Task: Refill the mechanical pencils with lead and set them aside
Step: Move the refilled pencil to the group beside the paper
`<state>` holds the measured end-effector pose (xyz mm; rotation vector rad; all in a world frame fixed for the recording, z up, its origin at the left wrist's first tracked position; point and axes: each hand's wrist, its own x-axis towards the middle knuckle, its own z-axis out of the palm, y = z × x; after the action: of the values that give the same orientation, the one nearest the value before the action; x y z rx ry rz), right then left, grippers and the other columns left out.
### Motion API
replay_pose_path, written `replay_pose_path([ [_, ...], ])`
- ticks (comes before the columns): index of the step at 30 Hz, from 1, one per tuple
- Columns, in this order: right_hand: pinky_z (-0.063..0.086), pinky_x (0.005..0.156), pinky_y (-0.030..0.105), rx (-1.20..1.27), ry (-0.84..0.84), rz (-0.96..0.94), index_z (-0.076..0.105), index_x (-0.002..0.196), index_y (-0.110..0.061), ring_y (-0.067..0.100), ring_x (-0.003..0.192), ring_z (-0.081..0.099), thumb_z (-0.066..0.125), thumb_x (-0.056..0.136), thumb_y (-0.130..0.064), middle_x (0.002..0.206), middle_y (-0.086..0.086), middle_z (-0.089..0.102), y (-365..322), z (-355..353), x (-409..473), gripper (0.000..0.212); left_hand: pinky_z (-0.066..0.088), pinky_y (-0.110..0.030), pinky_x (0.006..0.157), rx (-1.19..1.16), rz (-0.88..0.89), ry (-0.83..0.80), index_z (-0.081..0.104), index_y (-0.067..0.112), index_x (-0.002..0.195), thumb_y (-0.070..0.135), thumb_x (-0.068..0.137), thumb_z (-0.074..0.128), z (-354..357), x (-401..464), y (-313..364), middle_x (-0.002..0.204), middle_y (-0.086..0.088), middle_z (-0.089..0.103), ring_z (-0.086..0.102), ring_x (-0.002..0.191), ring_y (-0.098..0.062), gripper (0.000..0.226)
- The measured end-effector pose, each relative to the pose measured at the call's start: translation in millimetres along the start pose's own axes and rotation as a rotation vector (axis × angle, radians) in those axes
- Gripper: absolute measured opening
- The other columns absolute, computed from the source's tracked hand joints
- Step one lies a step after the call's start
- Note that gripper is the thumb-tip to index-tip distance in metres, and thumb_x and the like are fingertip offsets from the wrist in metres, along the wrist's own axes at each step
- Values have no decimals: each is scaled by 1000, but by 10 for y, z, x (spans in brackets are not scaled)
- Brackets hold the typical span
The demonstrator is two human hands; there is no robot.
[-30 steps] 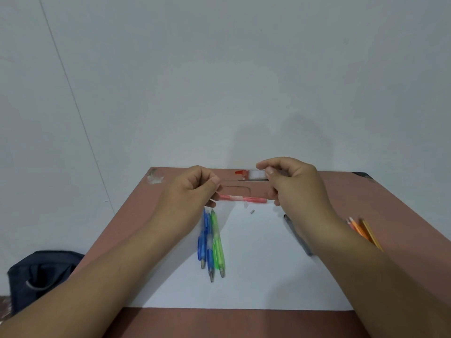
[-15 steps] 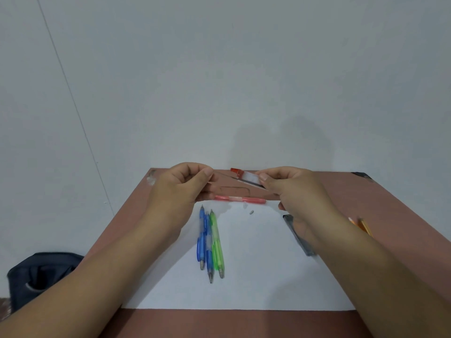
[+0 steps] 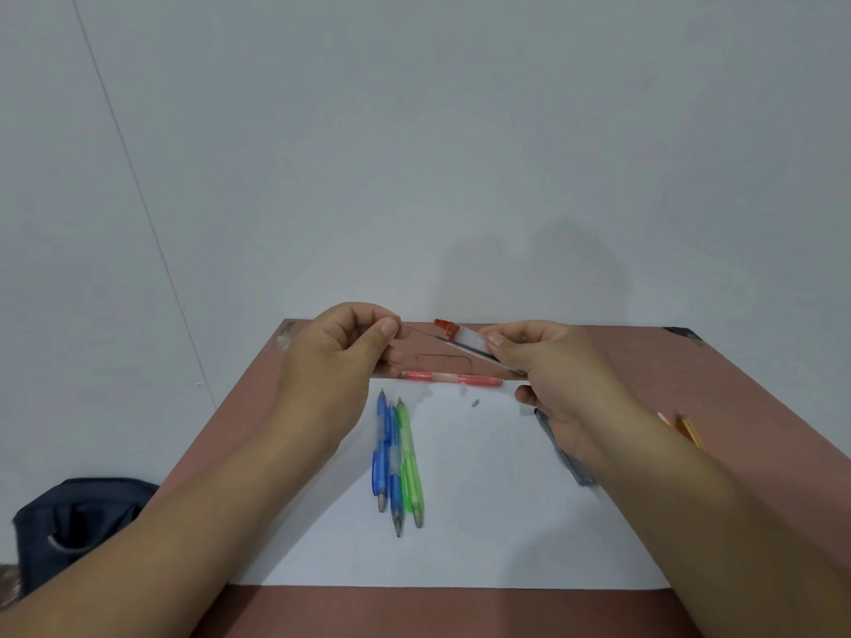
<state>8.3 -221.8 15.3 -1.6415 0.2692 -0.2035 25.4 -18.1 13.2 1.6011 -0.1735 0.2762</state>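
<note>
Red-capped lead case (image 3: 463,339), centre frame: right hand (image 3: 548,366) fingers pinching it, now tilted; left hand (image 3: 340,356) fingers pinching a thin lead (image 3: 421,332), drawing it farther out than a second ago. Pink pencil (image 3: 451,378) is lying below on the surface (image 3: 690,384), awaiting the lead.

Inventory of items on the reddish-brown table (image 3: 690,375), with counts.
Two blue translucent plastic mechanical pencils (image 3: 381,453), one green translucent plastic mechanical pencil (image 3: 410,462), one pink plastic mechanical pencil (image 3: 453,378), one dark grey pencil (image 3: 559,446) at centre right, at least two orange pencils (image 3: 686,425) at right edge, one clear lead case with red cap (image 3: 465,340), one thin lead stick (image 3: 421,332), one white paper sheet (image 3: 483,522), one small grey cap (image 3: 475,402), two hands (image 3: 336,361).
</note>
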Motion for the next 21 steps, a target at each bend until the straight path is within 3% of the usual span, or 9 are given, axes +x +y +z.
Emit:
replay_pose_path([
  [2,48,66,31,0,-9,5,80,85,-21,17,84,61,77,89,-23,95,2,77,-3,0,-2,6,61,-41,83,-10,13,18,70,17,89,13,98,60,-16,8,-4,82,-1,74,70,72,-16,14],
  [5,51,64,30,-7,-46,14,80,87,-19,14,81,63,74,91,-20,87,-3,76,-4,3,-14,7,60,-42,84,-50,26,42,67,17,88,13,100,56,-45,24,-3,88,-3,74,68,75,-17,17],
  [12,55,68,32,-28,-84,52,78,91,-18,14,84,68,69,95,-19,89,-4,76,-11,14,-29,10,58,-40,81,-155,17,91,60,13,89,10,104,48,-126,75,12,88,-5,71,69,77,-22,19],
  [15,53,70,35,-18,-77,71,74,95,-19,16,89,64,62,100,-21,80,-8,75,-24,16,-32,13,58,-39,80,-184,9,105,57,10,90,9,105,44,-150,93,26,87,-7,68,67,77,-22,21],
  [21,57,65,29,144,-144,30,63,115,-9,15,72,70,48,106,-13,86,5,78,-70,70,-89,17,56,-40,78,-221,-9,101,54,12,87,8,106,40,-161,99,24,84,-8,65,64,75,-23,24],
])
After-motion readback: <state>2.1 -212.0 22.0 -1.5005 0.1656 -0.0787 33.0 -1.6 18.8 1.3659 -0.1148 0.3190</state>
